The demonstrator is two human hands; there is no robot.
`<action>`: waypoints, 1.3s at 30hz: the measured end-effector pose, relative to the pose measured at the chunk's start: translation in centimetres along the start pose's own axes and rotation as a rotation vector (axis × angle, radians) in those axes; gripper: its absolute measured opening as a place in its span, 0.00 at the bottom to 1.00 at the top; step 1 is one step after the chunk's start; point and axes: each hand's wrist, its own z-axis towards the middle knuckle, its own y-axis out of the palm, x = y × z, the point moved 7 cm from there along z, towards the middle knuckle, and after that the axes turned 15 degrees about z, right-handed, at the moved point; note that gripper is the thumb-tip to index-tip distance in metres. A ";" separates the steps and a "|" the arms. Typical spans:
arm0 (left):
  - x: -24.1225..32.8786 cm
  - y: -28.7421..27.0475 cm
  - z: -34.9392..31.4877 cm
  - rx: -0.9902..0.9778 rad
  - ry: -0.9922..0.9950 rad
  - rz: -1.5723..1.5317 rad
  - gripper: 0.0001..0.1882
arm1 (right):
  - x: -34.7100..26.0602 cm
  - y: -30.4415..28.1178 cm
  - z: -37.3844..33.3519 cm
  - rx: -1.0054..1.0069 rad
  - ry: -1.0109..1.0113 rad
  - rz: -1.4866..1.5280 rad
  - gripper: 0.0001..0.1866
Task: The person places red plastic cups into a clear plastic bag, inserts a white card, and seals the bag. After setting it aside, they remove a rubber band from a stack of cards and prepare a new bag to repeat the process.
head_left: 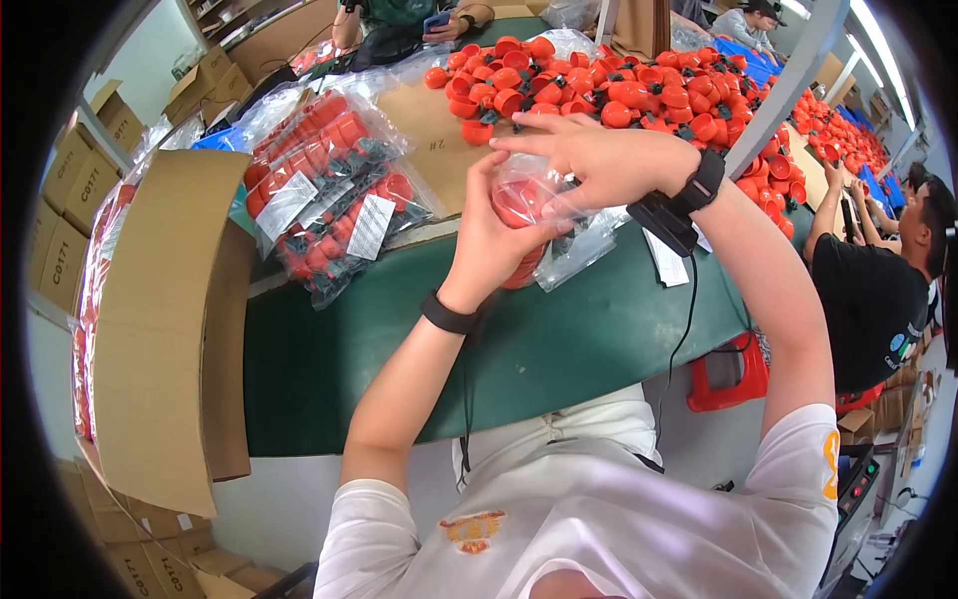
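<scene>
Over the near edge of the table, a clear plastic bag [576, 262] hangs between my hands with red plastic cups [521, 198] inside it. My left hand [491, 225] is wrapped round its left side, thumb across the front. From the right, my right hand [619, 165] reaches over the bag's top; its thumb presses on the plastic and its fingers stretch over to my left fingertips. Just beyond lies a large heap of loose red cups with dark clips [609, 90]. To the left lie filled clear bags of red cups [334, 180] with white paper slips.
An open cardboard box [160, 329] stands at the table's left end. A metal post [788, 90] rises right of my right hand, and a black cable [689, 309] hangs from the wrist device. Another person [868, 290] works at the right. A red stool [733, 379] stands below the table.
</scene>
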 end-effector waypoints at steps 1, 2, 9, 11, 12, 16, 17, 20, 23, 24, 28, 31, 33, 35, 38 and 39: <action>0.0 0.2 0.0 -0.010 0.008 -0.018 0.49 | 0.5 0.3 -0.2 -0.001 -0.002 0.021 0.13; 0.1 0.2 -0.1 -0.012 0.013 -0.021 0.49 | 0.8 0.4 -0.4 -0.002 -0.004 0.042 0.13; 0.6 0.4 0.0 -0.076 -0.020 -0.226 0.43 | 1.0 -3.7 -2.7 0.059 -0.107 0.355 0.15; 0.3 0.1 -0.1 -0.067 -0.028 -0.279 0.41 | 3.9 -8.3 -4.5 0.357 -0.153 0.654 0.15; -0.1 -0.4 0.1 -0.044 -0.054 -0.265 0.41 | 6.2 -10.6 -5.7 0.485 -0.128 0.700 0.16; -0.7 -1.1 0.6 0.018 -0.098 -0.272 0.42 | 18.8 -9.6 -9.3 0.706 0.417 0.593 0.15; -0.7 -1.1 0.5 0.018 -0.104 -0.210 0.43 | 21.0 -7.5 -9.7 0.681 0.400 0.599 0.16; -0.4 -0.7 0.7 0.009 -0.105 -0.127 0.45 | 27.3 -1.8 -11.7 0.690 0.530 0.324 0.23; -0.5 -1.0 0.6 0.018 -0.114 -0.085 0.47 | 28.2 1.6 -9.8 0.620 0.586 -0.059 0.32; -0.6 -1.2 0.5 0.023 -0.120 -0.081 0.48 | 28.2 2.3 -8.9 0.623 0.575 -0.053 0.32; -0.8 -1.5 0.5 0.039 -0.120 -0.125 0.49 | 28.6 3.4 -7.2 0.571 0.675 -0.328 0.29; -1.2 -1.5 0.7 0.029 -0.132 -0.150 0.51 | 29.2 3.6 -7.2 0.469 0.751 -0.294 0.21; -0.8 -1.7 0.7 0.024 -0.114 -0.139 0.52 | 28.4 3.0 -7.4 0.424 0.735 -0.285 0.21; -1.0 -1.8 0.7 0.022 -0.110 -0.110 0.51 | 27.0 1.9 -8.0 0.401 0.711 -0.276 0.18; -0.9 -1.7 0.7 0.015 -0.105 -0.097 0.51 | 22.1 -2.2 -10.2 0.548 0.609 -0.196 0.19; -0.8 -1.4 0.7 0.005 -0.106 -0.116 0.50 | 20.1 -3.9 -11.2 0.641 0.527 -0.088 0.18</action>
